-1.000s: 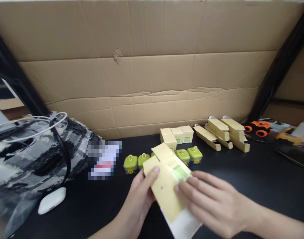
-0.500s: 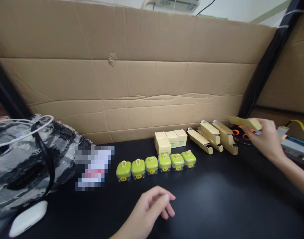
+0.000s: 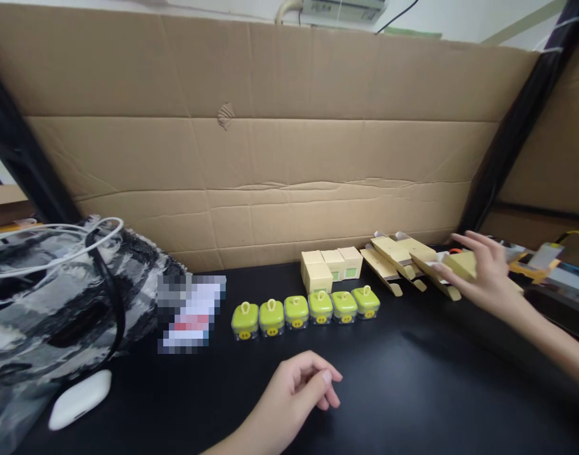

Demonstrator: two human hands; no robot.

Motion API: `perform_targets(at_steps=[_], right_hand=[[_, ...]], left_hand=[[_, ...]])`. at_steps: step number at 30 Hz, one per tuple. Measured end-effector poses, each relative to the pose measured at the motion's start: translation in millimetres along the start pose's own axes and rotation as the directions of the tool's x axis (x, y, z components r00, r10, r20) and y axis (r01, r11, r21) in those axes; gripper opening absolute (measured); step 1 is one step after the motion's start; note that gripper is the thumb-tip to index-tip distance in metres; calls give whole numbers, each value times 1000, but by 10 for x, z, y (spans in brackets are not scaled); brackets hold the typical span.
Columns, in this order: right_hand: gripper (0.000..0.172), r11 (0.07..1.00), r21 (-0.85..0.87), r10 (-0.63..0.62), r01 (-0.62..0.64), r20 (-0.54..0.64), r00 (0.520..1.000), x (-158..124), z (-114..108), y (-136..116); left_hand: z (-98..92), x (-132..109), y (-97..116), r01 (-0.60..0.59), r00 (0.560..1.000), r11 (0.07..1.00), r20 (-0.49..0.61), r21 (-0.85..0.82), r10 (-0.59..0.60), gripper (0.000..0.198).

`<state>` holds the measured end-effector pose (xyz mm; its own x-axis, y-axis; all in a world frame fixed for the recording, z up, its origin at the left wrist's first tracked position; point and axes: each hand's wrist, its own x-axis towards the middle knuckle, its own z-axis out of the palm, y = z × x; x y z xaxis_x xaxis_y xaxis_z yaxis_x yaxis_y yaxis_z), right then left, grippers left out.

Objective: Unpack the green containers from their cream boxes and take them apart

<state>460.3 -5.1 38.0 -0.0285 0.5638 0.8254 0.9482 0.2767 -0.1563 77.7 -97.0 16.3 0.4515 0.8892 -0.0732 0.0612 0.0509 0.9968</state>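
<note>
My left hand [image 3: 301, 387] rests on the black table [image 3: 412, 379] with its fingers loosely curled and nothing in them. Just beyond it stands a row of several small green-lidded jars [image 3: 308, 309]. My right hand [image 3: 481, 275] reaches out at the right and grips a flat yellow carton [image 3: 463, 264] between thumb and fingers. The carton sits low against a pile of similar flat yellow cartons [image 3: 396, 254]. A cluster of small folded yellow boxes [image 3: 331, 265] stands behind the jars.
A cardboard wall [image 3: 270, 158] closes the back of the table. At the left lie a grey patterned bag [image 3: 47, 303] with white cables, a white mouse [image 3: 81, 398] and a blurred card [image 3: 189, 313]. Yellow and orange items [image 3: 538, 264] lie at the far right.
Both hands held a yellow carton over the jars a second ago. My right hand carried it off to the right and has lowered it onto the pile. My left hand dropped to the table.
</note>
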Motion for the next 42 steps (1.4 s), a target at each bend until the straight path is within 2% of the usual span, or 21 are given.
perform_targets(at_steps=[2, 3, 6, 9, 12, 15, 17, 19, 22, 24, 25, 27, 29, 30, 32, 34, 36, 39, 42], right_hand=[[41, 985, 81, -162, 155, 92, 982, 147, 76, -366], [32, 966, 127, -245, 227, 152, 957, 222, 131, -562], [23, 886, 263, -453, 383, 310, 836, 417, 337, -1119], [28, 838, 335, -540, 430, 401, 740, 541, 538, -1475], [27, 838, 346, -544, 421, 467, 697, 589, 658, -1575], [26, 852, 359, -522, 382, 514, 681, 571, 689, -1542], [26, 861, 381, -502, 337, 526, 686, 543, 688, -1517], [25, 863, 418, -482, 284, 513, 710, 526, 686, -1507], [26, 851, 485, -437, 202, 442, 784, 551, 657, -1499], [31, 833, 531, -390, 155, 366, 845, 592, 575, -1493], [33, 821, 555, -365, 136, 326, 872, 605, 508, -1494], [36, 787, 607, -329, 111, 260, 908, 585, 334, -1524], [40, 742, 663, -328, 103, 225, 917, 470, 149, -1601], [43, 715, 693, -338, 92, 227, 914, 375, 69, -1656], [47, 637, 771, -358, 8, 286, 889, 135, -42, -1782], [49, 555, 822, -363, -130, 380, 851, -112, -88, -1898], [49, 528, 828, -391, -190, 435, 811, -298, -91, -1974], [44, 589, 804, -452, -78, 408, 793, -413, -73, -2009], [38, 639, 769, -462, 31, 351, 815, -424, -49, -2004]], left_hand=[[11, -4, 12, 0, 1000, 1000, -6, -10, 0, 27], [15, -6, 17, -2, 1000, 1000, -9, -14, 2, 27], [25, -12, 30, -10, 1000, 1000, -17, -18, 10, 27], [32, -17, 46, -9, 1000, 1000, -25, -14, 8, 28], [35, -17, 57, -3, 1000, 1000, -24, -6, 3, 30], [38, -21, 54, 1, 1000, 1000, -21, 13, 0, 29], [41, -31, 50, -3, 1000, 999, -17, 37, 4, 27], [42, -48, 57, -14, 1000, 997, -8, 71, 15, 24], [12, -83, 115, -75, 997, 982, 10, 171, 74, 20], [-48, -102, 193, -246, 966, 889, 23, 387, 257, 19], [-90, -109, 237, -341, 927, 783, 49, 520, 372, 19], [-183, -117, 317, -461, 817, 491, 137, 739, 560, 23], [-262, -121, 364, -476, 729, 260, 211, 840, 651, 29], [-287, -124, 370, -471, 696, 184, 235, 863, 679, 34], [-305, -131, 352, -476, 664, 136, 254, 869, 703, 50], [-289, -138, 319, -491, 704, 214, 240, 845, 669, 66], [-263, -140, 300, -478, 782, 337, 219, 811, 583, 70], [-242, -128, 319, -425, 862, 432, 210, 795, 462, 60], [-247, -113, 362, -399, 882, 404, 223, 823, 415, 54]])
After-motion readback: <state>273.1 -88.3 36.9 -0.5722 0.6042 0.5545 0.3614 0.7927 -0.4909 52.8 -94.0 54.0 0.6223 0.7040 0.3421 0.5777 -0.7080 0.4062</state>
